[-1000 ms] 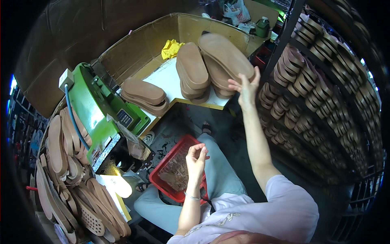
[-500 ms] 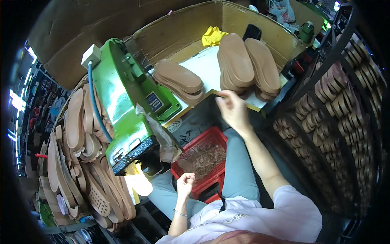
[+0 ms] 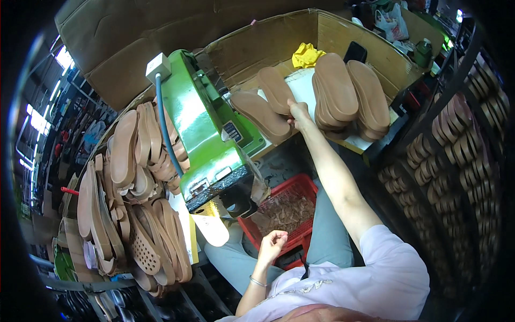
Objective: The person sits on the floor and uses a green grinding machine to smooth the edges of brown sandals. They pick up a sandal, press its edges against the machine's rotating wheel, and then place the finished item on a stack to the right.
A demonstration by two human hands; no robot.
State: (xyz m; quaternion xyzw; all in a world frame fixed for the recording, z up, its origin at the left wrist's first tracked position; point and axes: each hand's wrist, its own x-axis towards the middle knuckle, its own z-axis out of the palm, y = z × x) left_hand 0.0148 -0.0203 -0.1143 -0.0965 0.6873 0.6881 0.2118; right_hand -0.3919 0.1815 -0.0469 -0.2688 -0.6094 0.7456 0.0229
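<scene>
My right hand [image 3: 299,114] reaches forward over the table, its fingers closed on the near end of a tan shoe sole [image 3: 274,89]. Just left of that sole, another tan sole [image 3: 258,115] lies beside the base of the green machine [image 3: 196,115]. Two stacks of like soles, a left stack [image 3: 336,86] and a right stack [image 3: 369,96], stand to the right of my right hand. My left hand [image 3: 272,246] is curled closed over my lap, near the red basket; whatever its fingers may hold is hidden.
A red basket [image 3: 307,242] with tan scraps sits between my knees. Many rough soles [image 3: 124,150] are piled left of the machine. Cardboard walls [image 3: 268,45] enclose the table's far side, near a yellow cloth [image 3: 307,55] and a phone [image 3: 355,52]. Loaded racks [image 3: 424,155] stand at right.
My right hand has moved forward and taken hold of a sole, which is now apart from the one beneath it. My left hand stays curled over my lap. The view has shifted.
</scene>
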